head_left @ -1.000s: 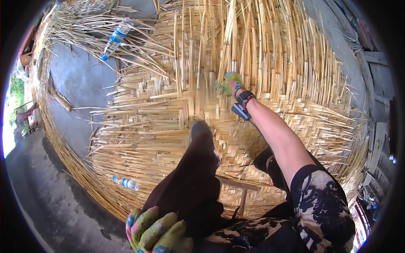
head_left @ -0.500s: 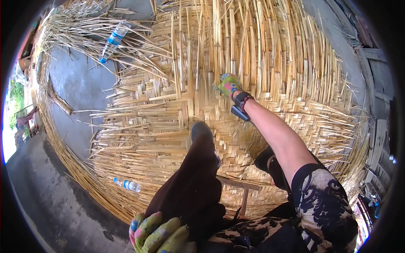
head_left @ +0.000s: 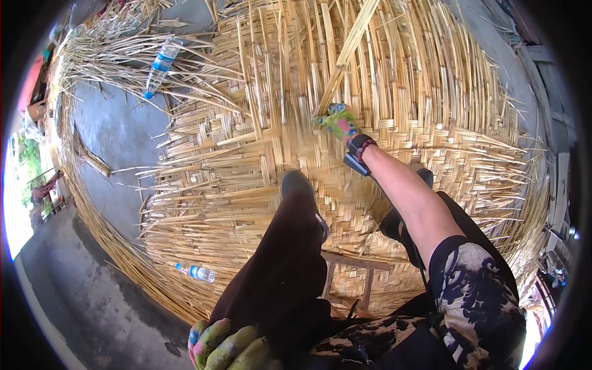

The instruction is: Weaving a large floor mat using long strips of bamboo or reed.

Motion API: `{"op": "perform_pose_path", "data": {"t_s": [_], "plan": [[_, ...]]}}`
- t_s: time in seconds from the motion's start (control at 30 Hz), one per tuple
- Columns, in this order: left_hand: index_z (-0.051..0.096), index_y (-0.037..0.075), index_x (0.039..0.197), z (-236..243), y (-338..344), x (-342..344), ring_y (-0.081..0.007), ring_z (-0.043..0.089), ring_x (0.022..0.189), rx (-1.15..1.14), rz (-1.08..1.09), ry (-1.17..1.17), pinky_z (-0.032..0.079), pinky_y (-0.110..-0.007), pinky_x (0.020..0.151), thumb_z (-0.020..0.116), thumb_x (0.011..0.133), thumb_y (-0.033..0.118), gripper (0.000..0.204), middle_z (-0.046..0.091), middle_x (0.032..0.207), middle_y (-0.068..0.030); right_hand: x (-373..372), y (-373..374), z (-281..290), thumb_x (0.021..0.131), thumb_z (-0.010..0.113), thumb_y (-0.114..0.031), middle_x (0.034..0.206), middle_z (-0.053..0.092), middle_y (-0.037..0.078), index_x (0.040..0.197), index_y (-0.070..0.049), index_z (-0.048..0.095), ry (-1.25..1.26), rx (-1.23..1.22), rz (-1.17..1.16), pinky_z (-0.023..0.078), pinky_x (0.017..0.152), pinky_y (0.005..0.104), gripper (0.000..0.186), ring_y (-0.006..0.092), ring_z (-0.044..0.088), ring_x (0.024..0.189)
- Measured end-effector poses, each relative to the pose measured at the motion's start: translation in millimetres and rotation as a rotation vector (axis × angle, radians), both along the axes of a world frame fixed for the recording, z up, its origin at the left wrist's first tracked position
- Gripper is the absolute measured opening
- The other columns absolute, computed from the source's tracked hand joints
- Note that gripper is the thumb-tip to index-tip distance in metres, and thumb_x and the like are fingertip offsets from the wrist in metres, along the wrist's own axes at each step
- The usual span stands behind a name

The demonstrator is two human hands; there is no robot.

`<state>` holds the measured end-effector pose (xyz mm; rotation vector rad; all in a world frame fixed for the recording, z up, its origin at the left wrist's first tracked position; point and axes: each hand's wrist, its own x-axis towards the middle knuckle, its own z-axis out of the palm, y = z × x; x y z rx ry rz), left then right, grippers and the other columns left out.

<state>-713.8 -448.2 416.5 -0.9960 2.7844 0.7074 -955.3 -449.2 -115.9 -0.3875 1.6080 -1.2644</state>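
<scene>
A woven mat of split reed strips [head_left: 333, 203] spreads under my feet, its far strips standing loose and unwoven. My right hand [head_left: 340, 121], in a patterned green glove, is closed around the lower end of a flat reed strip [head_left: 356, 42]. That strip slants up and away to the right, lifted over the other strips. At the lower left my left hand [head_left: 228, 346], gloved alike, lies over my bent leg with its fingers draped side by side; nothing shows in it, and the frame edge cuts it off.
Two plastic bottles lie about: one bottle [head_left: 161, 66] on loose reeds at the far left, another bottle [head_left: 196, 272] at the near left. A low wooden stool [head_left: 354, 261] is beneath me. A concrete ledge [head_left: 92, 290] borders the left, wooden planks [head_left: 558, 185] the right.
My right hand has lifted a reed strip, which now slants across the standing ones. The view has shifted slightly. My left hand stays on my leg.
</scene>
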Motion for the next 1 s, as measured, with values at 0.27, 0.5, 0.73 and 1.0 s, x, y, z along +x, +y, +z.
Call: {"op": "perform_pose_path", "data": {"t_s": [0.27, 0.5, 0.73, 1.0], "plan": [[0.062, 0.007, 0.097, 0, 15, 26, -0.0329, 0.058, 0.096, -0.056, -0.048, 0.079, 0.041, -0.047, 0.09, 0.061, 0.083, 0.025, 0.023, 0.064, 0.097, -0.0109, -15, -45, 39, 0.07, 0.074, -0.033, 0.096, 0.065, 0.014, 0.099, -0.006, 0.062, 0.686, 0.472, 0.365, 0.051, 0.076, 0.0371, 0.041, 0.0257, 0.063, 0.086], [0.063, 0.003, 0.095, 1, 14, 31, -0.0342, 0.059, 0.092, -0.056, -0.042, 0.107, 0.042, -0.047, 0.088, 0.062, 0.082, 0.024, 0.025, 0.065, 0.093, -0.0144, -5, -43, -3, 0.076, 0.057, -0.027, 0.094, 0.066, 0.016, 0.097, -0.01, 0.067, 0.697, 0.437, 0.216, 0.051, 0.073, 0.0407, 0.028, 0.0324, 0.064, 0.086], [0.064, -0.001, 0.095, 1, 34, 33, -0.036, 0.059, 0.091, -0.129, 0.005, 0.249, 0.044, -0.046, 0.086, 0.063, 0.077, 0.015, 0.025, 0.064, 0.094, -0.0176, -16, -33, -12, 0.075, 0.06, -0.035, 0.091, 0.066, 0.014, 0.095, -0.013, 0.065, 0.742, 0.228, 0.394, 0.05, 0.074, 0.0392, 0.03, 0.0303, 0.063, 0.084], [0.063, 0.006, 0.094, 2, 74, 44, -0.0303, 0.057, 0.099, -0.208, 0.094, 0.293, 0.041, -0.043, 0.089, 0.064, 0.077, 0.015, 0.02, 0.063, 0.099, -0.0088, -6, -12, 124, 0.076, 0.064, -0.043, 0.105, 0.064, 0.01, 0.113, -0.011, 0.059, -0.153, -0.043, 0.16, 0.049, 0.079, 0.0354, 0.049, 0.0253, 0.061, 0.094]]}}
